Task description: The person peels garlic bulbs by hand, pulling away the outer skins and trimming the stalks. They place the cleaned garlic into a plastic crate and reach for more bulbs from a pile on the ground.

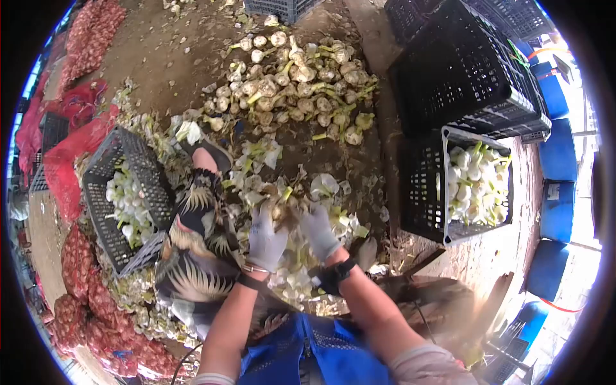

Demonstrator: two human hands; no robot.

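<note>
My left hand [267,239], in a white glove, is closed around a garlic bulb [281,210] with a short green stem pointing away from me. My right hand [318,232], also gloved, is just to the right of the bulb with its fingers curled inward; what they pinch is blurred. Pale peeled garlic skins [301,273] litter the ground beneath both hands. Beyond them lies a heap of untrimmed garlic bulbs [301,83], dirty and brownish, some with stems.
To the right, a black crate with a white rim [445,186] holds cleaned garlic; large black crates [459,70] stand behind it. At left is another crate of garlic [106,221], near red mesh sacks [106,327]. My patterned trouser leg [196,256] is beside my left hand.
</note>
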